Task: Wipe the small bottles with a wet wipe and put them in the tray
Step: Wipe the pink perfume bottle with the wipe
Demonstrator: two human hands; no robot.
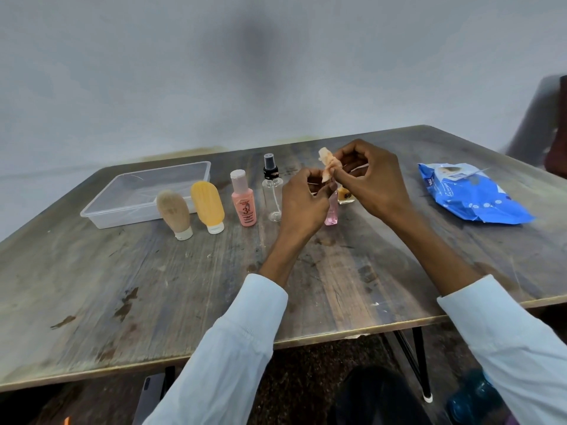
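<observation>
I pinch a crumpled wet wipe point(326, 164) between my 2 hands above the bench point(214, 286): my right hand point(372, 179) has its grip closed on the upper end, my left hand point(302, 200) on the lower. Beneath my grip stand a pink bottle point(331, 214) and an amber bottle point(346, 196). The clear tray point(147, 194) lies far left.

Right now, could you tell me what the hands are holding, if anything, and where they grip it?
Both hands pinch a bunched wet wipe: the left hand at its lower end, the right hand around its middle. No bottle is held.
</observation>
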